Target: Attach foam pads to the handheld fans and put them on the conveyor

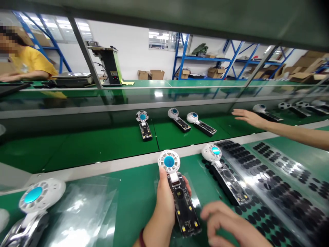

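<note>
My left hand (164, 199) is wrapped round a device (183, 206) with a black body and a white round head bearing a blue centre, thumb at its neck. To the right of that device is my right hand (228, 223), fingers curled but apart, with nothing seen between them. Another such device (226, 178) lies on the bench beside sheets of black round stickers (272, 185). Clear plastic sheets (82, 212) lie at the left, next to a further white-headed device (42, 195).
Across a pale rail (128, 165), several devices lie on the green conveyor (120, 144). A co-worker's hand (246, 118) reaches over it from the right. A person in yellow (33, 61) sits at the back left. An overhead shelf spans the top.
</note>
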Tool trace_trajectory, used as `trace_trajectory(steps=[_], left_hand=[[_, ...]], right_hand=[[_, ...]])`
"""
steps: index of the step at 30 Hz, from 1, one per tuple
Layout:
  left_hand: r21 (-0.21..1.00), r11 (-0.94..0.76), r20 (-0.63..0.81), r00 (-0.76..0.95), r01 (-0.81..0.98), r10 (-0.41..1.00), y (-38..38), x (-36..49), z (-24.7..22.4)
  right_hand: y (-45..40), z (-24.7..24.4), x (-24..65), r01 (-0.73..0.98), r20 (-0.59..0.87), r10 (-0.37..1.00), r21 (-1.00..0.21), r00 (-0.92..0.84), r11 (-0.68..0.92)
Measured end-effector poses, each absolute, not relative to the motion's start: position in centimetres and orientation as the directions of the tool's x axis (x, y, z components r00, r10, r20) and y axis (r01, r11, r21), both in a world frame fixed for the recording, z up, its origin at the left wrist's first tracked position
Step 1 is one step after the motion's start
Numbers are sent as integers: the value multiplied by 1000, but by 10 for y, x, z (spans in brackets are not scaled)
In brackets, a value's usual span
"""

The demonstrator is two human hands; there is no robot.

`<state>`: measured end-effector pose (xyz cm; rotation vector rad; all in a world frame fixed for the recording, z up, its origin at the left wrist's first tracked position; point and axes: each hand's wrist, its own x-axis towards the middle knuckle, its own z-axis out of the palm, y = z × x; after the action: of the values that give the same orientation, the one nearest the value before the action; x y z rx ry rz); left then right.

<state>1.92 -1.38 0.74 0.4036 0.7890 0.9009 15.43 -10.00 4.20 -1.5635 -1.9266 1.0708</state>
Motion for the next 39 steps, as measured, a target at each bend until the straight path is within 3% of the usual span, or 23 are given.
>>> trace_trajectory(steps=[3, 5, 13, 23, 33, 39], left_hand=[[709, 522, -427, 301, -473, 853, -17, 19, 2], [771, 463, -396, 242, -436, 886, -18, 18, 1], [858, 407, -357, 207, -311, 911, -17, 15, 7], [860, 413, -364, 209, -298, 908, -18, 14, 7], [830, 455, -404, 214, -322, 889, -18, 12, 5], [750, 519, -451, 257, -409, 855, -18, 15, 6]], right_hand=[[-68, 65, 142, 596, -200, 977, -794, -72, -119], [-53, 71, 133, 580, -247, 967, -796, -53, -172], [-41, 76, 122, 657, -307, 947, -733, -92, -174], [-41, 66, 120, 733, -264, 961, -670, -85, -119], [-50, 55, 119, 768, -115, 990, -640, -77, -15], [-55, 36, 123, 718, -80, 995, -689, 59, -98]])
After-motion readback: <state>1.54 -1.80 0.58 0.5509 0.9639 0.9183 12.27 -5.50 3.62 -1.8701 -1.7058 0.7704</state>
